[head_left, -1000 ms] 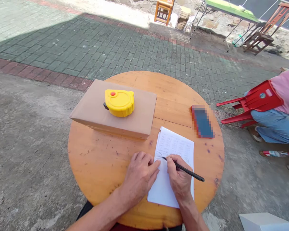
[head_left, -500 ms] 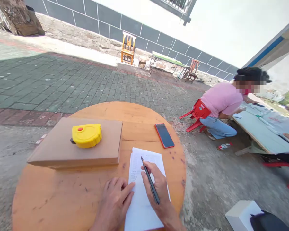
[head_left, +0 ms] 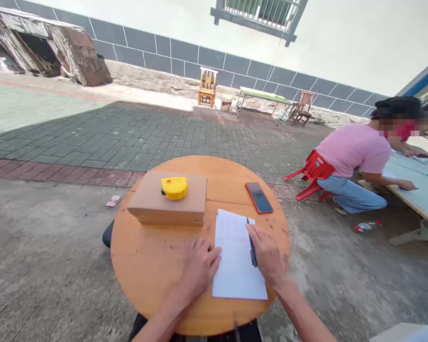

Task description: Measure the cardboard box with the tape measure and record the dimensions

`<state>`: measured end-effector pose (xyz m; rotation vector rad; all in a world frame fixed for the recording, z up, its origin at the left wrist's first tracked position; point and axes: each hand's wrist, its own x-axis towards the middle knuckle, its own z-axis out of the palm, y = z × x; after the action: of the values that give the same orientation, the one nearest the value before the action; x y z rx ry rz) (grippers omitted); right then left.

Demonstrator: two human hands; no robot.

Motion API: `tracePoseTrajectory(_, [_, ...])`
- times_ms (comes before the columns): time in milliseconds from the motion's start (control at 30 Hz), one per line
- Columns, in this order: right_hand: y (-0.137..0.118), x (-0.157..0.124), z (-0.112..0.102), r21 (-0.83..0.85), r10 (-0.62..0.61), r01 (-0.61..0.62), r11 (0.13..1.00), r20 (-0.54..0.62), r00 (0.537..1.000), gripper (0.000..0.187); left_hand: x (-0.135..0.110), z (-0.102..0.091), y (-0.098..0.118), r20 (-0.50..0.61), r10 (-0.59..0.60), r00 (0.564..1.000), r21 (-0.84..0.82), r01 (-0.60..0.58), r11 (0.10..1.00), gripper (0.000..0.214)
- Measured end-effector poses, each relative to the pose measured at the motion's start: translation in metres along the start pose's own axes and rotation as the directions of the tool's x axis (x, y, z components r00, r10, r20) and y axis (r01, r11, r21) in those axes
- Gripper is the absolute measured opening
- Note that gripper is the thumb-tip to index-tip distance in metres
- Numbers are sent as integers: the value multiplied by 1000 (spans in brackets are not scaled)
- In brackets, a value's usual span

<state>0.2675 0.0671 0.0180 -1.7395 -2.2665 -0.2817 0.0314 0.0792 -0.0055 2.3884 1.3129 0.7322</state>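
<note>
My left hand [head_left: 199, 267] lies flat on the round wooden table [head_left: 146, 266], fingers apart, fingertips touching the left edge of a white sheet of paper [head_left: 233, 256] with faint writing. My right hand [head_left: 268, 254] rests on the sheet's right side, and a black pen [head_left: 251, 247] lies along its thumb side, held loosely against the paper. Beyond my hands a flat brown cardboard box [head_left: 157, 206] carries a yellow tape measure [head_left: 174, 187]. A red-edged phone [head_left: 258, 197] lies face up at the table's far right.
A person in a pink shirt [head_left: 353, 149] sits on a red stool [head_left: 312, 171] at the right, leaning over a pale board [head_left: 421, 190]. Far off stand a yellow chair [head_left: 207, 86], a green folding table [head_left: 262, 96] and a wooden chair [head_left: 303, 107]. A white box [head_left: 406, 332] sits bottom right.
The view has lifted and pulled back from the table. My right hand has stopped writing and lowered the pen flat along the paper. My left hand stays at the sheet's left edge.
</note>
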Motion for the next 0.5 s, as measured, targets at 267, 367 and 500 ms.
tracePoseTrajectory(267, [8,-29,6,17,115,-115,993,16,993,51,0,1,1,-9,3,1000,-5,-3,1000,18])
tracePoseTrajectory(367, [2,-71,15,141,232,-215,966,-118,965,36,0,0,1,-9,1,1000,3,-1,1000,18])
tracePoseTrajectory(500, [-18,-115,32,282,311,-250,926,-198,930,34,-1,-1,3,-10,-1,1000,17,1,1000,20])
